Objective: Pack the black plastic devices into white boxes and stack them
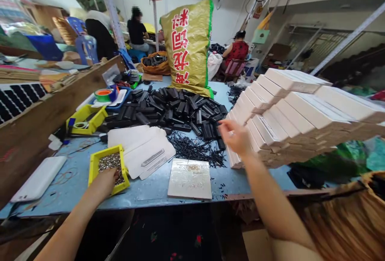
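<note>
My left hand (105, 182) reaches into a small yellow tray (94, 165) filled with tiny metal parts; its fingertips are bent down among them, hidden from view. My right hand (236, 135) is raised over the table beside a leaning stack of white flat boxes (300, 112), fingers loosely spread, blurred by motion, holding nothing I can see. A pile of black plastic pieces (174, 110) lies just beyond it, with a heap of thin black sticks (195, 148) in front. A white square tile (190, 178) rests at the table's near edge.
White card sleeves (141, 148) lie beside the yellow tray. A big yellow sack (188, 46) stands at the back. A second yellow tray (86, 118), tape roll (104, 93) and a white flat case (39, 178) sit left. Other people sit at far tables.
</note>
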`<state>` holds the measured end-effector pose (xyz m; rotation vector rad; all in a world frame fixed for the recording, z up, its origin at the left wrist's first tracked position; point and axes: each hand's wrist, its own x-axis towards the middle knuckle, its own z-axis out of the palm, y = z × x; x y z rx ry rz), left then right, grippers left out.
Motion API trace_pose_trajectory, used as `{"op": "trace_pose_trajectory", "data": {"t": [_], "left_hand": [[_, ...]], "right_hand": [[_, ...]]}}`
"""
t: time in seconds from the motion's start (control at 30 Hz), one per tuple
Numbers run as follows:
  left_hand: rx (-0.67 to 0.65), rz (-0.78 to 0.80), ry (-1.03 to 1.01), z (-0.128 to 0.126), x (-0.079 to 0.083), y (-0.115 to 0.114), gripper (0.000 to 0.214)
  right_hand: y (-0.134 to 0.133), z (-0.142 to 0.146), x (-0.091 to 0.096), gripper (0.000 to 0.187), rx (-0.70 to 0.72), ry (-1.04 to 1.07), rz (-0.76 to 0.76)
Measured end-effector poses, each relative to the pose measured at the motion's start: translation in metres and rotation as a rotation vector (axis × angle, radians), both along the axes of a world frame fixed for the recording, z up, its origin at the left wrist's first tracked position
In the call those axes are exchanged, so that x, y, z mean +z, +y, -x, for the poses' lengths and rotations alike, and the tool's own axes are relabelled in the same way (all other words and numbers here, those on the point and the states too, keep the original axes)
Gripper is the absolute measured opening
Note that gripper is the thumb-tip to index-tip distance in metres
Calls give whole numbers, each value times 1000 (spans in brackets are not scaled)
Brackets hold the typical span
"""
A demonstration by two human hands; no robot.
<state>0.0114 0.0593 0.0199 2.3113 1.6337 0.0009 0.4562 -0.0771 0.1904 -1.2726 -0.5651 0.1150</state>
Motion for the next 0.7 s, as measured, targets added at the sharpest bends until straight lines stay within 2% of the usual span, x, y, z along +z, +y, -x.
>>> {"op": "trace_pose_trajectory", "data": {"t": [0.03,0.07,0.1,0.13,0.17,0.27,0.33,0.4,0.47,0.5,0.6,0.7], "left_hand": [[15,9,-18,1,2,0,22],[26,9,-46,3,4,-1,24],[41,-5,-87,6,6,-2,27],[63,-35,-149,9,7,-4,28],[99,-80,-229,13,8,-7,29],[318,-144,-589,12,12,-21,32],[490,4,-936,-6,16,-36,37],[607,281,-1292,-40,21,-54,43],[612,556,-1493,-84,26,-70,42],[600,664,-1555,-106,27,-77,41],[515,902,-1636,-158,29,-93,35],[461,931,-1659,-179,29,-103,31]], "right_hand": [[28,9,-30,14,77,-37,142],[54,13,-57,20,151,-157,472],[75,12,-80,27,176,-233,702],[91,8,-98,32,188,-266,828],[102,2,-112,37,187,-289,926],[102,-12,-136,44,181,-270,959],[84,-10,-144,50,266,-251,897],[60,5,-148,55,477,-123,696],[36,31,-147,53,658,131,430],[26,47,-143,49,691,265,311],[8,94,-123,30,619,477,40],[5,126,-102,18,522,471,-203]]}}
